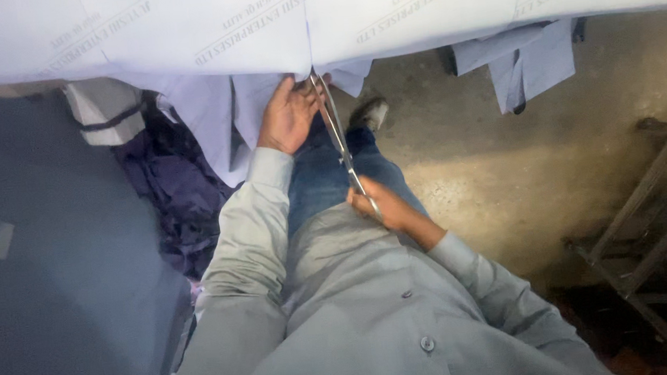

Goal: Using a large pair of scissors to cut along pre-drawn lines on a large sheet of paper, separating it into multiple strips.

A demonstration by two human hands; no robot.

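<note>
Scissors (343, 147) with long metal blades stand at the edge of the pale sheet (309, 14) that hangs over the rim of the worktop, and their tips meet the sheet just where a straight slit runs up through it. The right hand (380, 205) is clenched around the handles, low and close to the body, so the fingers of this hand grasp the scissors firmly. The left hand (287, 116) lies just beside the blades at the hanging edge, its fingers closed lightly on the light blue cloth (217, 117) under the sheet, holding it flat. I judge that the cutting step is in hand, with the cut already begun; the next move seems to call for keeping the blades in line with the slit while the left hand keeps the layers tight and stays out of the blade path. The pale sheet carries several slanted lines of grey print, repeated across its width. More pieces of light blue cloth (537, 62) hang from the worktop further right. Dark purple cloth (179, 194) lies heaped on the floor at the left, near a folded grey and white bundle (102, 112). A metal frame (654, 214) stands on the concrete floor (510, 162) at the right.
</note>
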